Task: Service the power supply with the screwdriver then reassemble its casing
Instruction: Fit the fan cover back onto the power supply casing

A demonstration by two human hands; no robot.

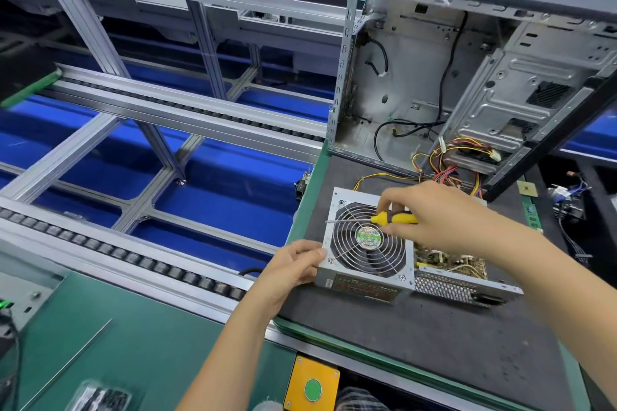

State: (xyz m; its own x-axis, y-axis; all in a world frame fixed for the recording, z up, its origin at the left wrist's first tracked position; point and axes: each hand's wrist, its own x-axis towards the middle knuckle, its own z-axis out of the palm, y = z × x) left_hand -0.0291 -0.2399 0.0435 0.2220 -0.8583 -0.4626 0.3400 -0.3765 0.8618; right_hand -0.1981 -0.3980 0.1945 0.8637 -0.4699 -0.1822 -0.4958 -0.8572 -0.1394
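The grey power supply (pixel 364 280) lies on a dark mat (pixel 417 337), fan grille (pixel 367 240) facing up. Its cover sits shifted left, baring the circuit board (pixel 450 260) on the right side. My left hand (pixel 293 267) grips the unit's near-left corner. My right hand (pixel 434 210) holds a yellow-and-black screwdriver (pixel 394 218) lying almost level above the fan, its shaft tip (pixel 329 221) pointing left toward the casing's left edge. Coloured wires (pixel 444 160) run from the unit toward the case behind.
An open computer case (pixel 467 77) stands behind the mat with loose black cables inside. A roller conveyor (pixel 117 253) runs to the left. A yellow box with a green button (pixel 312 389) sits at the near edge. A memory stick (pixel 531 213) and cable clutter lie right.
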